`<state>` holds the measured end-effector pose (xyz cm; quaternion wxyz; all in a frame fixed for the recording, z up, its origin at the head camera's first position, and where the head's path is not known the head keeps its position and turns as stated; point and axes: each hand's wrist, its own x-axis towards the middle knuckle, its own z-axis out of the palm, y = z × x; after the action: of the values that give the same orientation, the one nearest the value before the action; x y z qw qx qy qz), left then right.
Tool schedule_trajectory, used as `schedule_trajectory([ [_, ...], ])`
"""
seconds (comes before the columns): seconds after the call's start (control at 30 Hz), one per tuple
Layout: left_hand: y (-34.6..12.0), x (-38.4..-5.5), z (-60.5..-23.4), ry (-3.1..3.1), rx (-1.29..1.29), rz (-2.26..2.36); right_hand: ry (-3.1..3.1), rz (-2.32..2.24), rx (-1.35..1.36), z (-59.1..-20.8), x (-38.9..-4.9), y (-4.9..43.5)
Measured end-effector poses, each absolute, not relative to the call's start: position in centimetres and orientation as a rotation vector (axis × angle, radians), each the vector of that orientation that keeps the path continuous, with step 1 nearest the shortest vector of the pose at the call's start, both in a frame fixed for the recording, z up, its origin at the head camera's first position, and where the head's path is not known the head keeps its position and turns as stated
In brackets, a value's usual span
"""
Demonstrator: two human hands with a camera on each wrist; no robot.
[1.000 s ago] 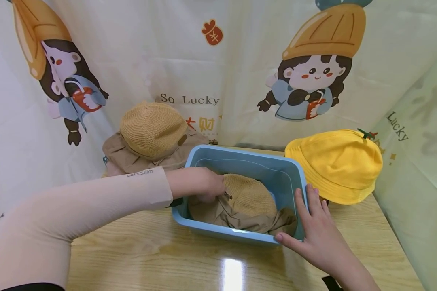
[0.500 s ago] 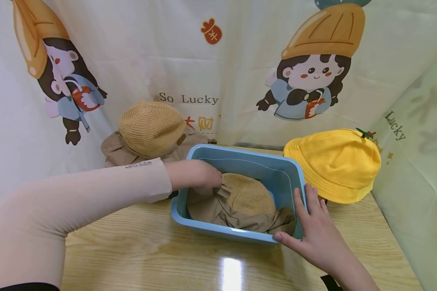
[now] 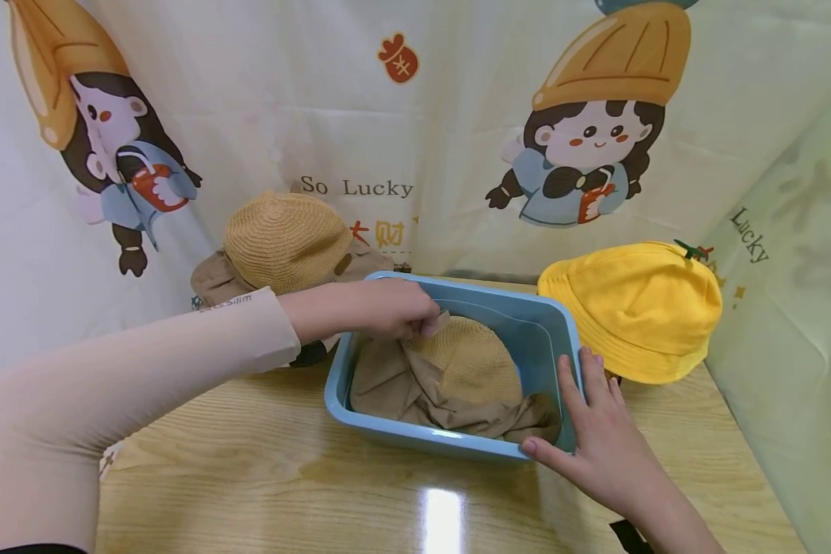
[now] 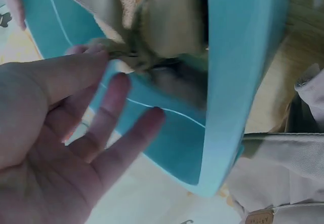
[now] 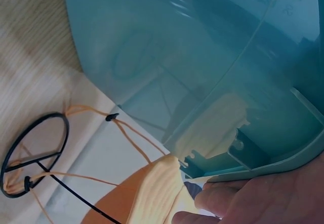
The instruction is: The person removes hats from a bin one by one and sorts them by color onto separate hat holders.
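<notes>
In the head view, a hat with a woven straw crown and brown cloth brim [image 3: 478, 362] lies in a light blue plastic bin [image 3: 429, 437]. My left hand [image 3: 395, 308] is over the bin's back left part. Its thumb and index finger pinch a bit of the hat's cloth edge [image 4: 119, 52], while the other fingers are spread apart in the left wrist view. My right hand [image 3: 605, 438] rests on the bin's right rim with straight, spread fingers. From the right wrist view, its fingers lie along the outside of that rim.
Behind the bin's left end sits another straw hat [image 3: 284, 238] with brown cloth. A yellow bucket hat [image 3: 630, 315] stands at right, near a black ring stand [image 5: 35, 153] with orange cord. A printed curtain [image 3: 457, 138] hangs behind the wooden table [image 3: 284, 477].
My left hand has moved up and toward the bin's back edge, drawing the cloth edge with it. The straw crown has shifted slightly. The right hand stays on the rim.
</notes>
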<state>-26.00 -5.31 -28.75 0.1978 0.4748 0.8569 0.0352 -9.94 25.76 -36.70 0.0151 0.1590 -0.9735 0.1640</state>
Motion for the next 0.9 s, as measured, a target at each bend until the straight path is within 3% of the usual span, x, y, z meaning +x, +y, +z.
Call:
schedule_trajectory([
  [0.9, -6.6, -22.9, -24.4, 2.729, 1.743, 0.699, -3.106, 0.449, 0.532, -34.8, -10.1, 25.6],
])
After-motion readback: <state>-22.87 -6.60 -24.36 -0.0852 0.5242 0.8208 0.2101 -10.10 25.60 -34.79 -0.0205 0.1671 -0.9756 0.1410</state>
